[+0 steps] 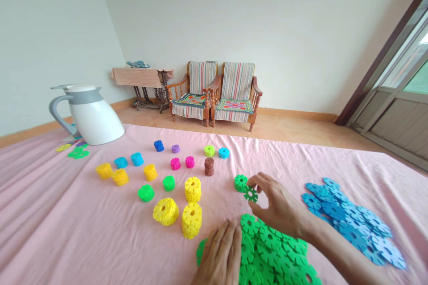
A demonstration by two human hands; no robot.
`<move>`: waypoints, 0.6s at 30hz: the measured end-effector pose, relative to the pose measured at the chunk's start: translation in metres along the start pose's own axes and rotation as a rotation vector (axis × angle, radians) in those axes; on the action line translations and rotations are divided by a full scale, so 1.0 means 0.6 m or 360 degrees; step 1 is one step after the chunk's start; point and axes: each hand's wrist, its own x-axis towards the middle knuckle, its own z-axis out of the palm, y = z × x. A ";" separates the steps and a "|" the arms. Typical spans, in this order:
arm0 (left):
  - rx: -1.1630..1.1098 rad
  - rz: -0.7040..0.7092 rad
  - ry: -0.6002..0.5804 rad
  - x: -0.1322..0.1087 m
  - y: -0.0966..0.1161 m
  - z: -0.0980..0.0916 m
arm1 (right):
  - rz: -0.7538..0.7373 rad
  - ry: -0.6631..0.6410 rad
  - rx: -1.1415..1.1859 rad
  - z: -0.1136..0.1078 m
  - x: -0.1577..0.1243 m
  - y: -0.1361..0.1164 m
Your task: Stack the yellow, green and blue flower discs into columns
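My right hand [274, 205] pinches a green notched disc [250, 194] between thumb and fingers. The disc is tilted and sits just in front of a short stack of green discs [240, 182]; I cannot tell if they touch. Flat on the cloth, with fingers stretched out, my left hand [220, 254] rests at the left edge of a loose pile of green discs [270, 254]. Part of another green disc [200, 251] shows from under its left side. What lies beneath the palm is hidden.
Stacks of yellow discs [192, 218], a brown stack [209, 167], pink stacks [175, 164] and several others stand on the pink cloth [100, 231]. Loose blue discs [347, 218] lie at right. A white jug [96, 118] stands at back left, beyond which are two chairs [234, 93].
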 end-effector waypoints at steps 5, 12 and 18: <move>-0.0021 0.0045 -0.0025 0.000 -0.004 0.002 | 0.0010 0.0262 -0.0163 0.033 0.046 0.034; -0.0074 0.0020 -0.0033 0.000 -0.002 0.002 | 0.0014 0.0274 -0.0268 0.044 0.060 0.033; -0.0068 0.0112 0.0042 0.000 -0.012 0.005 | 0.0031 0.0252 -0.0301 0.051 0.060 0.039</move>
